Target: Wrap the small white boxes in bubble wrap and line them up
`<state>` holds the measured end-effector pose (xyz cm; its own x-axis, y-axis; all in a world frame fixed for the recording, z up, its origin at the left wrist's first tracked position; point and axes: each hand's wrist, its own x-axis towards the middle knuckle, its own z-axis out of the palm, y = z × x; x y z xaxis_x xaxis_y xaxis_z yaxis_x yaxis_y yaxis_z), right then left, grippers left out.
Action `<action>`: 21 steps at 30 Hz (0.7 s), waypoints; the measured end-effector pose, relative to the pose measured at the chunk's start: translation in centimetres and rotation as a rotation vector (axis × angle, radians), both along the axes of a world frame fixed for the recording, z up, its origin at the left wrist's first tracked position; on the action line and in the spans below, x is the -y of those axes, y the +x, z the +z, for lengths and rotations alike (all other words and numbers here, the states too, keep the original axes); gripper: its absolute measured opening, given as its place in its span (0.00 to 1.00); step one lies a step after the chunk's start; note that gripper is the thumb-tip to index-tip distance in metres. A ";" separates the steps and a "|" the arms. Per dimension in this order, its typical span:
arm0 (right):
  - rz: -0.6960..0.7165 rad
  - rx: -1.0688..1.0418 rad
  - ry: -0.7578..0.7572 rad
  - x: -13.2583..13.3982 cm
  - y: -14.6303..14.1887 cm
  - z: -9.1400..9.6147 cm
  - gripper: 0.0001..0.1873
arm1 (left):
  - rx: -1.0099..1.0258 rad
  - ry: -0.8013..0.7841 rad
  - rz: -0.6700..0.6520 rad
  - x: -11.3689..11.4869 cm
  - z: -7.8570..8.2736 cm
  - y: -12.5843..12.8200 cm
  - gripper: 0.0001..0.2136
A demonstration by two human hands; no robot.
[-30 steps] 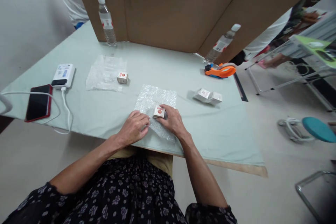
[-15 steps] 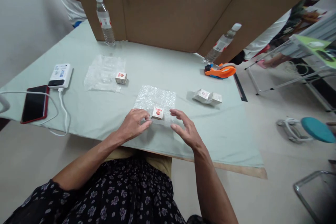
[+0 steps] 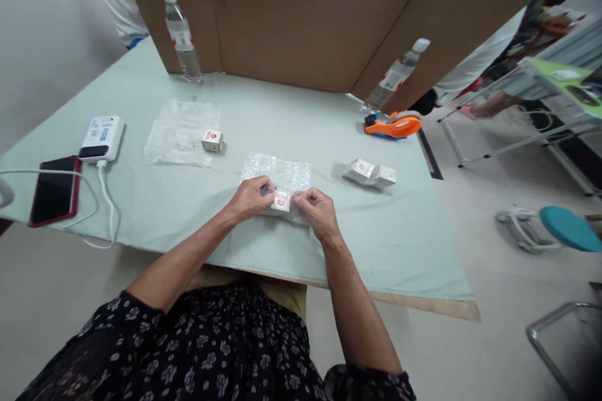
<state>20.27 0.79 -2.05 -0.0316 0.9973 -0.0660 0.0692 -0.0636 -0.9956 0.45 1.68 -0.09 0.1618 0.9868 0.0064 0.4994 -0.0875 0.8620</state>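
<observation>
A small white box with a red mark (image 3: 281,200) lies on a sheet of bubble wrap (image 3: 286,167), and the sheet's near edge is folded up over it. My left hand (image 3: 254,196) pinches the bubble wrap at the box's left side. On the other side, my right hand (image 3: 316,208) is closed on the wrap with thumb and fingertips together. A second small box (image 3: 212,141) stands at the right edge of another clear bubble wrap sheet (image 3: 176,131). Farther right lie two small boxes in a wrapped bundle (image 3: 370,174).
An orange tape dispenser (image 3: 394,125) sits at the back right, near a water bottle (image 3: 392,80). Another bottle (image 3: 181,37) stands at the back left before a cardboard partition (image 3: 286,19). A power bank (image 3: 101,138) and phone (image 3: 55,191) with a white cable lie left.
Both hands have closed in on the box and taken hold of the bubble wrap. The wrap's near edge has been lifted over the box.
</observation>
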 end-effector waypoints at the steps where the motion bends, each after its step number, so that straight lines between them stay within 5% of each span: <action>1: -0.011 -0.016 -0.007 0.2 -0.1 0.0 0.13 | 0.015 -0.005 0.001 0.1 -0.2 0.0 0.03; 11: 0.026 0.000 -0.101 4.5 -1.6 0.8 0.15 | 0.083 -0.041 -0.076 1.8 0.1 -2.2 0.06; 21: -0.129 0.522 0.236 4.5 -0.7 0.6 0.14 | 0.028 -0.067 -0.041 1.9 0.3 -2.2 0.06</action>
<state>19.54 -3.72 -1.41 0.0683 0.9804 0.1846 0.5603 0.1154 -0.8202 -1.72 -0.19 0.23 0.2030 0.9777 -0.0541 0.4718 -0.0493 0.8803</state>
